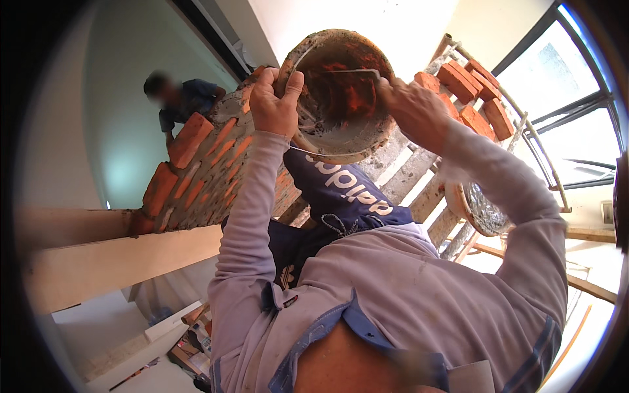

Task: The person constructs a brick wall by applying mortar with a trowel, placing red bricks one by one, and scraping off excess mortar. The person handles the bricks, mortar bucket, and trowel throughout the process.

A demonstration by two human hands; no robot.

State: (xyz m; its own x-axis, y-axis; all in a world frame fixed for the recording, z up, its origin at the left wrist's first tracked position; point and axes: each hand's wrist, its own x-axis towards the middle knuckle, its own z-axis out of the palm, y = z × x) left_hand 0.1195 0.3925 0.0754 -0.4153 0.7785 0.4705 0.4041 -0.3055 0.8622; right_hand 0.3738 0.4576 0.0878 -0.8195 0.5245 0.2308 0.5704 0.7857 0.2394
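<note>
You hold a mortar-caked bucket [341, 92] up in front of you with both hands, its open mouth tipped toward you so the orange inside shows. Your left hand [275, 101] is closed over the bucket's left rim, fingers curled onto the edge. Your right hand [409, 108] grips the right rim, next to the thin wire handle [347, 71] that crosses the mouth. The bucket hangs above the top of a brick wall [209, 164] with wet grey mortar between the bricks, which runs away to the far left. A second person [183, 101] in a dark blue shirt stands at the wall's far end. To the right, a stack of loose bricks [468, 92] sits on wooden scaffold planks [419, 177], and 1 round pan of mortar [481, 209] rests nearer, below your right arm.
</note>
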